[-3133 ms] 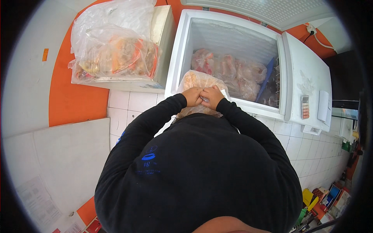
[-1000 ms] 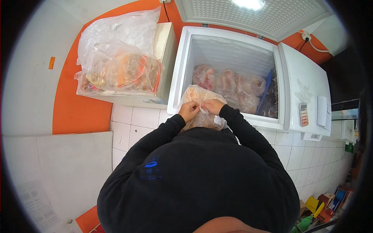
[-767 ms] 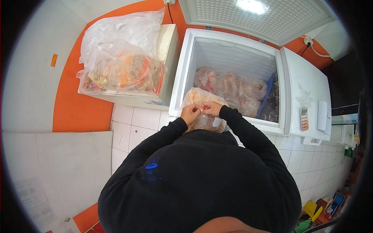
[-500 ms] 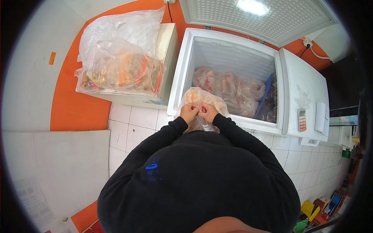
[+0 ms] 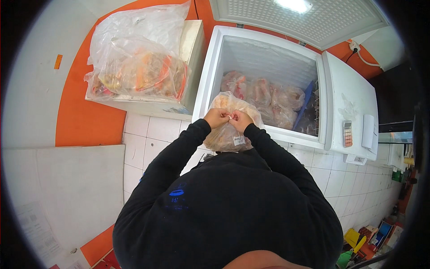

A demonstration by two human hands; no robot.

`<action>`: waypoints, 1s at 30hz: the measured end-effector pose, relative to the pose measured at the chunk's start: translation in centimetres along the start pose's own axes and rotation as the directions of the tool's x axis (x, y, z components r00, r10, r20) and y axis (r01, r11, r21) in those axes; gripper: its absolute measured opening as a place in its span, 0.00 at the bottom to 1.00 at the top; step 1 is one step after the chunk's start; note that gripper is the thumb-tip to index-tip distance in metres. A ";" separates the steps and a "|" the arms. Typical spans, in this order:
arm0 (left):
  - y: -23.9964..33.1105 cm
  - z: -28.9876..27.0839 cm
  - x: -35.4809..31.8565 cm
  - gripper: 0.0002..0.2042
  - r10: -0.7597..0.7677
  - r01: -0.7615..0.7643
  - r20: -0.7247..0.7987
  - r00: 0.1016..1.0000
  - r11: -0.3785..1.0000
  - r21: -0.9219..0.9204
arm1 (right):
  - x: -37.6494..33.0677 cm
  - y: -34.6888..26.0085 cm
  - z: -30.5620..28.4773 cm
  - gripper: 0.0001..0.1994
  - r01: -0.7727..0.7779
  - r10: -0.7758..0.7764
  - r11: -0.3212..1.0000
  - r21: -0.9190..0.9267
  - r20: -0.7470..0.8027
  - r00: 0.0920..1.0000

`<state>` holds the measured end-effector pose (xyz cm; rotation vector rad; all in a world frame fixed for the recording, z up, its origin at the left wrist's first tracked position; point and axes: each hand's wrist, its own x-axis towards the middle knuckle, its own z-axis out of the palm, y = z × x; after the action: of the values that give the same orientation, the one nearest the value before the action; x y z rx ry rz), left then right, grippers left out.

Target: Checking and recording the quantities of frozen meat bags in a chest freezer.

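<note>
A clear plastic bag (image 5: 224,136) with pale orange contents rests at the front rim of an open chest freezer (image 5: 286,140), close against my body. A small white label (image 5: 239,140) is on its near side. My left hand (image 5: 217,117) and my right hand (image 5: 241,121) meet over the bag, fingertips pinching its gathered plastic between them. Both hands are closed. Whether the gathered plastic is knotted, I cannot tell. Inside the freezer, several plastic bags (image 5: 259,93) of reddish and pale frozen food lie beyond my hands, beside a blue divider (image 5: 304,106).
A white cabinet (image 5: 193,58) at the left carries large clear bags (image 5: 139,74) of packed goods. The freezer lid (image 5: 300,20) stands raised behind. On the white ledge to the right lie a calculator (image 5: 347,133) and a paper pad (image 5: 367,131). Tiled floor (image 5: 159,130) shows at the left.
The bag's near side and its label now show more fully below my hands. My hands have shifted slightly up in the picture, still pinching the plastic. The whole view has tilted a little.
</note>
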<state>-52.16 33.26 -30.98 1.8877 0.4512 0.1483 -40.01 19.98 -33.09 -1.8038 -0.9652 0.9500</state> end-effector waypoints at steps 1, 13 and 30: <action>0.3 -0.3 0.0 0.07 0.115 -0.117 0.024 0.993 0.984 0.133 | -0.1 -0.3 -0.2 0.10 0.013 -0.013 0.997 -0.070 0.004 1.000; -0.7 2.4 0.0 0.09 -0.046 0.055 -0.236 0.971 0.998 0.035 | -0.8 -1.7 0.3 0.11 0.114 -0.133 0.978 -0.174 -0.102 0.986; 0.6 -0.1 1.2 0.07 0.144 -0.160 0.087 0.986 0.960 0.228 | -0.2 -1.0 -1.3 0.09 0.153 -0.148 0.976 -0.157 0.043 0.988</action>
<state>-50.98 33.58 -30.50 2.1537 0.2846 0.1351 -39.17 19.75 -31.73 -1.8219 -1.2093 0.8280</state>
